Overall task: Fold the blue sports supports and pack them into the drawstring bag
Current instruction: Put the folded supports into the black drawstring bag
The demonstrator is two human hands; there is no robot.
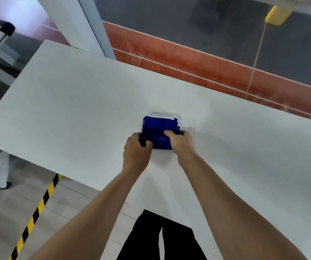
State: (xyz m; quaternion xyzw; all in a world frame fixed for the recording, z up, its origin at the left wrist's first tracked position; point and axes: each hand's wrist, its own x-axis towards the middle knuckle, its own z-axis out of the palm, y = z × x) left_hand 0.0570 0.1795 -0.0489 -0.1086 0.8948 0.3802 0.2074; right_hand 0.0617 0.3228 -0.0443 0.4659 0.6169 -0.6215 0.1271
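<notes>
The folded blue supports (159, 129) lie stacked on the white worktop (75, 102), between both hands. The left hand (136, 150) grips the stack's near-left edge with curled fingers. The right hand (181, 142) grips its near-right edge, thumb on top.

Both your bare arms reach forward and converge ahead of you. Your left hand (136, 149) is knuckles up, its fingers curled and its thumb tucked against the near left edge of the supports (159, 131). Your right hand (181, 142) grips the near right edge, thumb laid on top, fingers wrapped around the far side.
</notes>
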